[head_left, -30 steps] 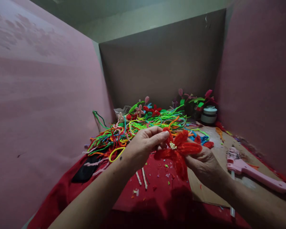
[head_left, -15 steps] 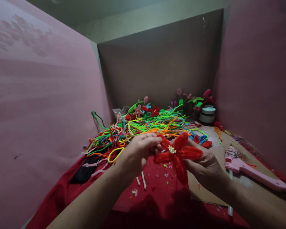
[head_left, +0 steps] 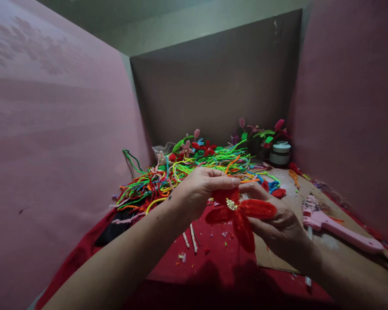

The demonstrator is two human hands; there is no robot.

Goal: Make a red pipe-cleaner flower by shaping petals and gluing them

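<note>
A red pipe-cleaner flower (head_left: 245,226) with a pale yellow stamen centre is held up between both hands, its face turned toward me. My left hand (head_left: 202,187) is closed, thumb and fingers pinching an upper petal, which they partly cover. From behind and to the right, my right hand (head_left: 276,219) grips the flower near its base; the stem is hidden by the petals and fingers. Beyond the hands lies a heap of coloured pipe cleaners (head_left: 213,161), mostly green, with red, orange and yellow among them.
A pink hot glue gun (head_left: 342,234) lies on a cardboard sheet (head_left: 287,254) at right. Behind it stands a round lidded jar (head_left: 280,153) beside finished flowers (head_left: 265,133). Scraps and white twisted pieces (head_left: 193,239) dot the red cloth (head_left: 168,267). A black phone-like object (head_left: 111,230) lies left. Pink panels flank the area.
My left hand has moved right across the flower and now pinches its upper petal, covering it. The flower has tilted slightly; my right hand keeps its grip.
</note>
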